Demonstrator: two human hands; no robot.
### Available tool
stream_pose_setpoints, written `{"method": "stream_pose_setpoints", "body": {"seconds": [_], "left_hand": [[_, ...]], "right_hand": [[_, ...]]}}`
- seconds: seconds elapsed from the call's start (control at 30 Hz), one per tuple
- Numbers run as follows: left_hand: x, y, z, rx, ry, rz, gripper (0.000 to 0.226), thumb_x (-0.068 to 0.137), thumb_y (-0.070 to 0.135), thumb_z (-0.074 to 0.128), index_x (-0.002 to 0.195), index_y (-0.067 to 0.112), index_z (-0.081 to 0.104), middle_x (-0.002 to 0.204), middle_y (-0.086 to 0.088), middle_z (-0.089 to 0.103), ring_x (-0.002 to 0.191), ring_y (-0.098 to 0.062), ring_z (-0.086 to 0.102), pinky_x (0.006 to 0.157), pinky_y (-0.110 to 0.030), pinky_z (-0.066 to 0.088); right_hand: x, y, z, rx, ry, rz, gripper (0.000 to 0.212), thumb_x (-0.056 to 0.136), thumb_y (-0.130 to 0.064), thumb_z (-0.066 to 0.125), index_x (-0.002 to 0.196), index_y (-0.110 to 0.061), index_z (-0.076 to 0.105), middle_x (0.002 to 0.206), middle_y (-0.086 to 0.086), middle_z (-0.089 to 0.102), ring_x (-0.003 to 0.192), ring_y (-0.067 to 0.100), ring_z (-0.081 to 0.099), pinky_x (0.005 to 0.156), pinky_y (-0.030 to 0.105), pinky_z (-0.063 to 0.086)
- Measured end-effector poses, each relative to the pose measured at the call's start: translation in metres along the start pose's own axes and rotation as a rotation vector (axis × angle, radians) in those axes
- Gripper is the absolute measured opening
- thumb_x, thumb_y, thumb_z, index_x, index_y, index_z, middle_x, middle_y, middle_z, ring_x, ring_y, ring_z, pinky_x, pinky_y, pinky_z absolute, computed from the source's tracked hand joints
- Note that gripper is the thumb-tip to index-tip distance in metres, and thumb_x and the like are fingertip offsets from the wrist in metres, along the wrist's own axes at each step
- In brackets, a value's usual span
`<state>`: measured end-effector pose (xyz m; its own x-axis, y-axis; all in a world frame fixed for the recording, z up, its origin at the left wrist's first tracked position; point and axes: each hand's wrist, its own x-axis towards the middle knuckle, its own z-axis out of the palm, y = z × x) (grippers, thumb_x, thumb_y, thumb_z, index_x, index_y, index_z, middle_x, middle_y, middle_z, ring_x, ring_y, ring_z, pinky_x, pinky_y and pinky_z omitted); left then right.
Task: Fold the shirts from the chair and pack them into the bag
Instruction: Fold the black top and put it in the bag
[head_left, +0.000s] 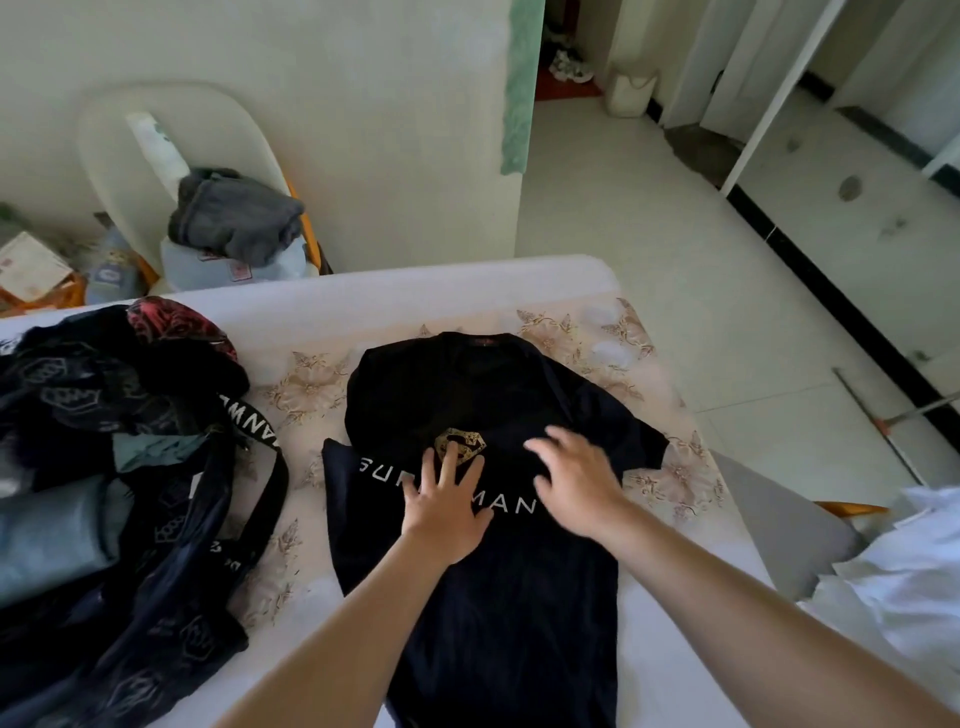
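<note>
A black T-shirt with a gold emblem and white lettering lies spread front-up on the table, collar away from me. My left hand presses flat on its chest with fingers straight. My right hand hovers or rests just right of it, fingers spread and blurred. A dark patterned bag with a lettered strap lies open at the table's left, holding folded grey-blue clothes. A white chair behind the table carries a grey garment.
The table has a floral cloth and its right edge runs close to a grey seat. White fabric is piled at the right. Boxes and bags stand at the far left. Tiled floor and a mop handle are to the right.
</note>
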<state>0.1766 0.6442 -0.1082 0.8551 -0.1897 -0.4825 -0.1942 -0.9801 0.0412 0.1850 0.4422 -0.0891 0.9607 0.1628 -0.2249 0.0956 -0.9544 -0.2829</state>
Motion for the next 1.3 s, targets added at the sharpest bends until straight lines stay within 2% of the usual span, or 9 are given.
{"method": "stream_pose_setpoints", "body": {"seconds": [0.13,0.37,0.5,0.63,0.77,0.97,1.07,1.2,1.3], "left_hand": [[-0.008,-0.013,-0.006,-0.009,0.134,0.106,0.066,0.092,0.065,0.038,0.149,0.031,0.032,0.152,-0.003,0.03,0.135,-0.026,0.032,0.107,-0.042,0.037],[0.014,-0.013,-0.047,-0.147,0.057,0.169,0.037,0.099,0.047,0.039,0.115,0.025,0.065,0.112,0.004,0.06,0.102,-0.021,0.06,0.081,-0.036,0.052],[0.057,-0.037,-0.054,-0.221,0.44,0.062,0.03,0.1,0.03,0.042,0.124,0.025,0.059,0.124,0.001,0.056,0.119,-0.023,0.049,0.098,-0.037,0.04],[0.086,-0.063,-0.044,-0.087,0.051,-0.098,0.063,0.102,0.046,0.037,0.157,0.029,0.012,0.165,-0.004,0.003,0.151,-0.032,0.001,0.119,-0.051,0.01],[0.092,-0.07,-0.044,-0.273,0.408,-0.121,0.047,0.1,0.022,0.045,0.146,0.024,0.038,0.156,-0.003,0.034,0.145,-0.025,0.024,0.117,-0.043,0.02],[0.09,-0.109,-0.051,-0.587,0.316,-0.565,0.066,0.087,0.015,0.061,0.145,0.014,0.027,0.14,-0.016,0.045,0.124,-0.036,0.046,0.099,-0.049,0.047],[0.082,-0.114,-0.067,-0.781,0.393,-0.451,0.041,0.087,0.015,0.056,0.127,0.021,0.056,0.1,0.002,0.067,0.084,-0.02,0.064,0.069,-0.035,0.056],[0.052,-0.082,-0.086,-0.719,0.593,-0.041,0.043,0.088,0.017,0.061,0.129,0.03,0.054,0.118,0.011,0.056,0.097,-0.011,0.058,0.074,-0.032,0.055],[0.035,-0.054,-0.075,-0.539,0.347,0.222,0.045,0.089,0.038,0.064,0.131,0.036,0.05,0.12,0.014,0.053,0.095,-0.005,0.053,0.076,-0.029,0.052]], "right_hand": [[0.007,-0.002,0.025,-0.076,-0.18,0.051,0.066,0.103,-0.048,0.037,0.158,-0.027,0.009,0.166,0.003,0.0,0.153,0.022,0.001,0.12,0.052,0.017],[0.046,0.014,0.004,-0.261,0.071,0.084,0.057,0.098,-0.04,0.045,0.151,-0.023,0.032,0.152,0.011,0.038,0.137,0.029,0.04,0.114,0.059,0.026],[0.072,0.034,-0.013,-0.344,-0.129,0.183,0.061,0.103,-0.047,0.027,0.158,-0.028,0.011,0.166,0.007,0.007,0.149,0.027,0.02,0.116,0.065,0.005],[0.087,0.036,-0.025,-0.525,-0.25,0.373,0.066,0.1,-0.044,0.029,0.158,-0.017,0.011,0.164,0.015,0.014,0.149,0.035,0.015,0.114,0.067,0.001],[0.094,-0.002,-0.018,-0.493,0.031,0.043,0.049,0.087,-0.031,0.055,0.135,-0.02,0.05,0.135,0.01,0.048,0.125,0.033,0.041,0.11,0.054,0.026],[0.095,-0.033,0.014,-0.176,-0.18,-0.223,0.062,0.101,-0.027,0.046,0.157,-0.028,0.019,0.166,0.005,0.006,0.153,0.026,0.006,0.122,0.044,0.019],[0.098,-0.04,0.01,-0.137,-0.133,-0.183,0.062,0.099,-0.025,0.048,0.155,-0.026,0.022,0.165,0.006,0.014,0.152,0.025,0.013,0.121,0.044,0.022],[0.101,-0.047,-0.007,0.042,0.206,-0.203,0.082,0.087,-0.014,0.063,0.156,-0.018,0.019,0.16,0.013,0.023,0.146,0.027,0.028,0.114,0.041,0.034],[0.097,-0.041,-0.013,0.009,0.245,-0.257,0.094,0.075,-0.006,0.068,0.156,-0.018,0.022,0.158,0.014,0.027,0.146,0.031,0.027,0.113,0.046,0.031]]}}
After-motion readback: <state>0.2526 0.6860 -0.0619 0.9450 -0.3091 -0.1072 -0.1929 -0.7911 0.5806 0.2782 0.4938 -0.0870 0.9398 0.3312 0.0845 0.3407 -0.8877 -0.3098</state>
